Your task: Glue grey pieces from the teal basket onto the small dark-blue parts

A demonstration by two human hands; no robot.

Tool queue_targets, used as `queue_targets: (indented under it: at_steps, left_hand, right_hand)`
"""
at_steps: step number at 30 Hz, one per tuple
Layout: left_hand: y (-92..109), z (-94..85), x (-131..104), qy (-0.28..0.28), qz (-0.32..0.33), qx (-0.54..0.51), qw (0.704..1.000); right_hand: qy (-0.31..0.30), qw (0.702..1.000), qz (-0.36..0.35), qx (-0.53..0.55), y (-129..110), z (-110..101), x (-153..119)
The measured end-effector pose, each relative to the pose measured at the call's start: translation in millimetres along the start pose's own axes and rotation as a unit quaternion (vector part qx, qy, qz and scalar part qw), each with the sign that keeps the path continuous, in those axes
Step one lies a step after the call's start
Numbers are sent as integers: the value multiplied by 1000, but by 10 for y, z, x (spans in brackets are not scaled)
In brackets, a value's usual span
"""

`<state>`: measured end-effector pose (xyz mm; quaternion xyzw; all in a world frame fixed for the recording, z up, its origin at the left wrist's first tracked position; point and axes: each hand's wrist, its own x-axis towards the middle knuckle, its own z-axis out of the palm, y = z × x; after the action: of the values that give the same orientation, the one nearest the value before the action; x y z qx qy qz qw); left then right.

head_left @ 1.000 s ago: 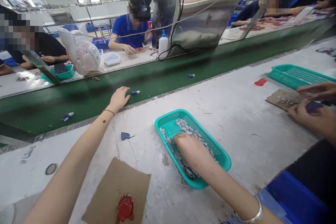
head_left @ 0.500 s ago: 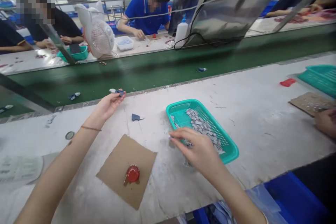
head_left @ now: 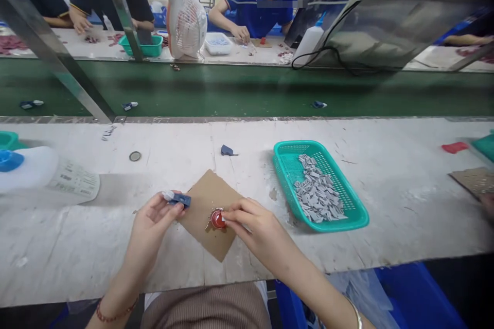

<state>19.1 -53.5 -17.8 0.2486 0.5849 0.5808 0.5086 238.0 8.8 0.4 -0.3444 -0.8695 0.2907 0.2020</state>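
My left hand (head_left: 148,226) pinches a small dark blue part with a whitish end (head_left: 181,199) above the left corner of a cardboard square (head_left: 210,185). On that cardboard lies a red bottle cap (head_left: 216,219) with wet, shiny liquid in and around it. My right hand (head_left: 262,229) has thumb and fingertips pressed together at the cap's right edge, around a tiny light grey piece (head_left: 224,218) that is mostly hidden. To the right, a green plastic basket (head_left: 283,193) holds many small flat grey pieces (head_left: 320,193). Another dark blue part (head_left: 227,150) lies beyond the cardboard.
A large white bottle with a blue cap (head_left: 50,175) is at the left. Near it lies a round metal cap (head_left: 135,156). Several blue parts rest on the green strip (head_left: 224,92) beyond my table. Co-workers sit across it; a person's hand shows at the right edge.
My left hand has come back from the table's far edge with the blue part. My right hand has moved left from beside the basket to the red cap. The view has shifted.
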Motion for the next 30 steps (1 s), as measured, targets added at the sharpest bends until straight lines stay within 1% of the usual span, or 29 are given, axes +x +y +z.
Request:
queue_targets:
  at_steps: [2, 4, 6, 7, 9, 11, 13, 14, 15, 17, 22, 25, 27, 30]
  left_hand:
    - [-60, 22, -97, -9, -11, -6, 1000]
    - [-98, 55, -161, -20, -23, -19, 999]
    - [-115, 98, -208, -33, -32, -35, 998]
    - [-116, 125, -228, -41, -35, -43, 998]
    - [-106, 193, -266, -59, -37, -57, 996]
    - [-87, 272, -300, -76, -34, -68, 994]
    - [-67, 347, -327, -92, -29, -76, 992]
    - [-58, 377, -337, -99, -27, -77, 992]
    - [-52, 401, -345, -105, -24, -76, 991]
    - [-43, 430, -354, -109, -21, -70, 991]
    - [-37, 439, -368, -97, -13, -57, 994]
    - [-39, 437, -382, -94, 0, -48, 994]
    - [-39, 433, -393, -93, 7, -41, 995]
    - [-35, 430, -410, -92, 9, -35, 995]
  right_hand:
    - [-10, 1000, 11, -2, -9, 19, 5]
    - [-2, 999, 32, 23, -27, 5, 15]
    - [19, 993, 72, 88, -58, -44, 34]
    - [32, 985, 99, 137, -79, -76, 46]
    - [50, 954, 152, 253, -130, -140, 70]
    - [59, 912, 186, 360, -187, -187, 89]
    - [57, 881, 198, 427, -243, -212, 99]
    - [54, 873, 199, 442, -269, -217, 101]
    - [50, 870, 196, 449, -292, -219, 102]
    - [41, 876, 187, 443, -328, -217, 100]
    - [47, 909, 172, 377, -378, -193, 83]
    - [59, 920, 170, 348, -395, -179, 70]
    - [62, 912, 181, 362, -395, -176, 61]
    - [42, 875, 203, 437, -364, -173, 47]
